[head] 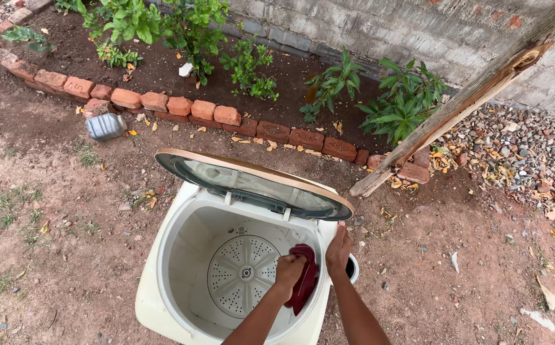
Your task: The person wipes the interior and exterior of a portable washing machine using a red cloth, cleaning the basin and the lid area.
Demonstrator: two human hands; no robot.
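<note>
Over the open tub of a cream top-loading washing machine (pixel 162 281), both forearms reach in from the lower edge of the view. Reaching down inside the tub's right side, the left hand (pixel 288 269) is bent at the wrist and clenched around a dark red cloth (pixel 305 281), which hangs against the inner wall near the right rim. Just beside it, the right hand (pixel 338 249) rests flat on the machine's right rim, fingers together and pointing away, gripping nothing. At the tub's far edge the clear lid (pixel 252 182) stands raised. Perforated agitator plate (pixel 242 275) lies at the tub's bottom, left of the cloth.
</note>
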